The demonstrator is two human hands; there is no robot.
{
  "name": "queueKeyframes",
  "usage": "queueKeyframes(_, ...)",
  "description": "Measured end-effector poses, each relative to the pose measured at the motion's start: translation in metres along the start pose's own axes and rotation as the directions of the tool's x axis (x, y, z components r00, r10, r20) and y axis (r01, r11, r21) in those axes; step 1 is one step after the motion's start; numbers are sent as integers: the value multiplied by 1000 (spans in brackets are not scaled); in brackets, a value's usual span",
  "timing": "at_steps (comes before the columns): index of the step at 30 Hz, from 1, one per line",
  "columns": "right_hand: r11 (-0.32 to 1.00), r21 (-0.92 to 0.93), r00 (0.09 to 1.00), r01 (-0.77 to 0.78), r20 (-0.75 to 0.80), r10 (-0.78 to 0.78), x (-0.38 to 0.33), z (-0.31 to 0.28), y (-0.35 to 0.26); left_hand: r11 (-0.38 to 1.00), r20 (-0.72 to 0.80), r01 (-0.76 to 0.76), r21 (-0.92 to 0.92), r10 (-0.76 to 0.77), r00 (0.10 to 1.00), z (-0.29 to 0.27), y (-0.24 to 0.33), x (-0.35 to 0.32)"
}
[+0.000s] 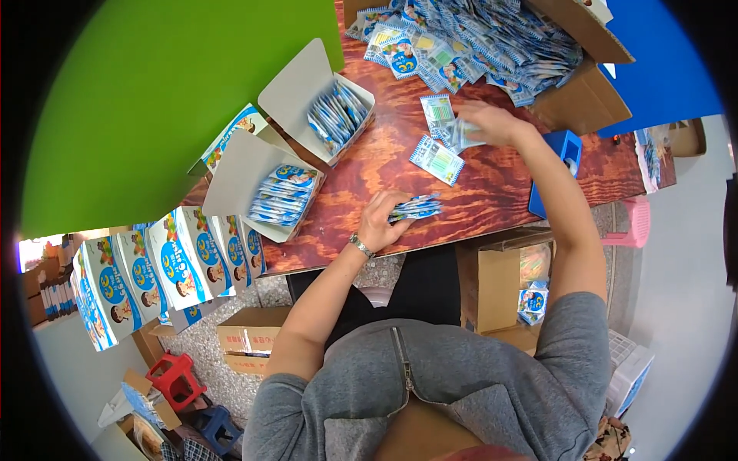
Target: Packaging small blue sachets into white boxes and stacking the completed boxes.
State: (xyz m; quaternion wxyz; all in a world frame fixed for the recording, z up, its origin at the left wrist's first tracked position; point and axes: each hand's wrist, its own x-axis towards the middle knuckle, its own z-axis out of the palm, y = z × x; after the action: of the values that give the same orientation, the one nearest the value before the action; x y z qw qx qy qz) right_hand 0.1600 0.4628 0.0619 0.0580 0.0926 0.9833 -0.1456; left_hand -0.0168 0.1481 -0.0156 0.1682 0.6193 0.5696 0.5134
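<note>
Our left hand (382, 219) sits near the table's near edge, fingers curled round a small stack of blue-and-white sachets (416, 207), held flat w/ the ends poking out to the right. A watch (360, 246) is on that wrist. Our right hand (492, 123) is stretched further out, right of centre, fingers pinched on a few more sachets (463, 135) it's got gathered under the palm. Two loose sachets lie face up btwn the hands: one (437, 112) just left of the right hand, the other (437, 160) a bit nearer, both apart from the left hand's stack.

All this is on a reddish wood-grain table (492, 192). At the far side, a big heap of the same sachets (469, 42) spills from an open brown carton (576, 92) at far right. A blue plastic box (560, 165) stands at the table's right edge, just beside our right forearm.

To the left, two open grey card boxes hold sachets packed on edge: the farther box (319, 100) approx. centre-left, the nearer box (265, 184) lower left, just beside it. Further left, past the table corner, a row of closed printed cartons (165, 269) stands upright side by side. On the floor below: brown cartons (250, 338), a red stool (177, 380) and a pink stool (634, 223) off right.
</note>
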Motion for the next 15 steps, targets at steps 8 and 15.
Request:
queueKeyframes(8,907,253,921,-336,-113,372,-14,0,-40,999,32,35,-26,-34,999,-15,4,-7)
queueKeyframes(15,816,466,912,-343,-43,408,6,49,-79,999,98,34,6,-34,995,-26,3,-13)
